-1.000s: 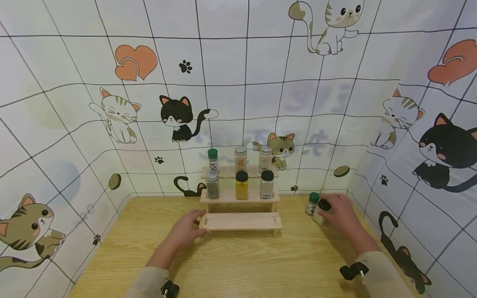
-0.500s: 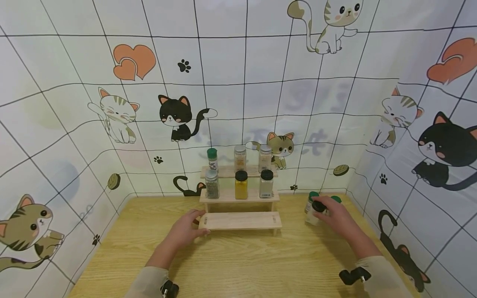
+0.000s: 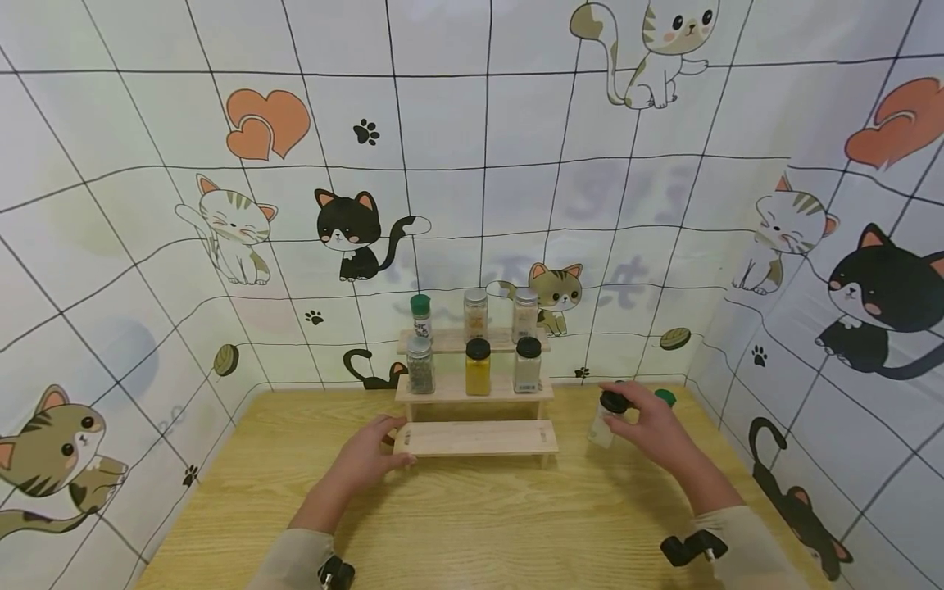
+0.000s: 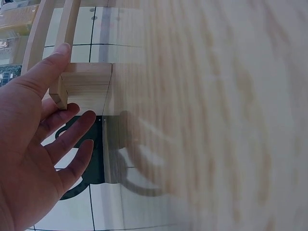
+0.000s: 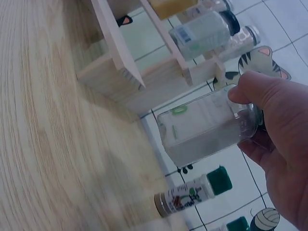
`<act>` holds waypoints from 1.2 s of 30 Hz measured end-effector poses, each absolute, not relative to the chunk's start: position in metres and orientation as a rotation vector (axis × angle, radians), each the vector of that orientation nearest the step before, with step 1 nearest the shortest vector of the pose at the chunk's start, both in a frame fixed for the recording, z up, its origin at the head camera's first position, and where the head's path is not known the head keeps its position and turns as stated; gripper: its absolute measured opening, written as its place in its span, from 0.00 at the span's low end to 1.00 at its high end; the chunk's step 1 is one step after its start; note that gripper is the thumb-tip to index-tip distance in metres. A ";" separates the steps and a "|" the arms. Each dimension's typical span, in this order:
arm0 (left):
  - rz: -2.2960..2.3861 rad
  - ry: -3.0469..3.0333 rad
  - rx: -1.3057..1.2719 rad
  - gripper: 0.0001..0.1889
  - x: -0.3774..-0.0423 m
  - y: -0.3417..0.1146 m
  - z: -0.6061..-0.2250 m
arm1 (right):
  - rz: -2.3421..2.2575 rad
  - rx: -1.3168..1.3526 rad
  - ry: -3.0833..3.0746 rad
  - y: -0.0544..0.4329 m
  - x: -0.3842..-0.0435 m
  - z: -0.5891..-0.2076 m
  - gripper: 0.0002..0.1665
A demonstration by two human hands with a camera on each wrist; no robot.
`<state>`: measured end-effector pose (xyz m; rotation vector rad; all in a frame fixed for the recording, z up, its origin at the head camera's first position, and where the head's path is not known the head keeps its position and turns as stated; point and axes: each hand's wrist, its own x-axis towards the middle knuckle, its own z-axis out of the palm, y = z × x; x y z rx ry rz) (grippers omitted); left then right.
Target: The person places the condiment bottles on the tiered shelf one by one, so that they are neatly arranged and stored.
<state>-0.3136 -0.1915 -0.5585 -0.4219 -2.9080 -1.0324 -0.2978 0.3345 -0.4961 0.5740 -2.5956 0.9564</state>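
A three-tier wooden spice rack [image 3: 475, 438] stands against the back wall. At the left end of its lowest board, my left hand [image 3: 365, 455] pinches the edge; in the left wrist view the thumb [image 4: 60, 50] lies on the board and the other fingers are below it. Off the rack's right side, my right hand [image 3: 656, 430] holds a square glass jar [image 5: 207, 130] with pale contents by its black lid. The right wrist view shows that jar raised off the table, with a green-capped spice bottle [image 5: 185, 196] standing beyond it.
On the middle tier sit a grey-lidded jar [image 3: 420, 367], a yellow jar [image 3: 478, 369] and a black-lidded jar [image 3: 527, 367]. Three more containers occupy the top tier. Another green cap [image 3: 665, 397] shows behind my right hand. Cat-print cloth walls enclose the wooden table [image 3: 472, 524].
My right hand has lifted the black-lidded jar and carried it left toward the rack, uncovering a green cap on the right. The left hand keeps its place on the lowest board.
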 end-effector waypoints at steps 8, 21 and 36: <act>-1.022 -2.909 -0.415 0.40 -0.312 -0.192 -0.557 | 1.086 0.627 -2.542 0.308 -0.291 -0.483 0.33; -1.025 -2.916 -0.434 0.41 -0.314 -0.192 -0.558 | 1.126 0.741 -2.557 0.262 -0.290 -0.472 0.32; -1.016 -2.915 -0.425 0.40 -0.314 -0.193 -0.557 | 1.194 0.982 -2.520 0.198 -0.309 -0.463 0.33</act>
